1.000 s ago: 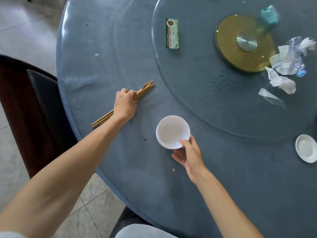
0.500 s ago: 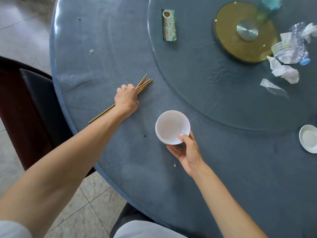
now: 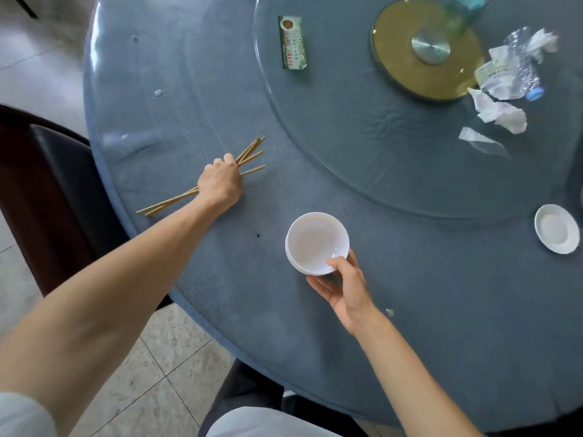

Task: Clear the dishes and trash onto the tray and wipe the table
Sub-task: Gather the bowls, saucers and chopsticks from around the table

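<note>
Several wooden chopsticks (image 3: 252,152) lie bundled near the left edge of the round blue-grey table (image 3: 441,310), and my left hand (image 3: 220,181) grips them around the middle, their far tips fanning out. My right hand (image 3: 344,285) holds a white bowl (image 3: 315,241) by its near rim, thumb inside the rim and fingers underneath. A small white saucer (image 3: 556,232) sits at the right edge. On the glass turntable (image 3: 362,127) lie a green packet (image 3: 292,42), crumpled tissues (image 3: 501,113), a crushed plastic bottle (image 3: 512,70) and a clear wrapper (image 3: 482,141).
A gold turntable hub (image 3: 427,48) sits at the far centre. A dark chair (image 3: 47,184) stands against the table's left edge. Small crumbs and spots (image 3: 389,312) dot the cloth. Tiled floor (image 3: 157,373) shows below the table edge. No tray is in view.
My left hand has closed round the chopsticks and shifted them slightly, so their far tips spread apart. My right hand has kept its hold on the bowl's rim.
</note>
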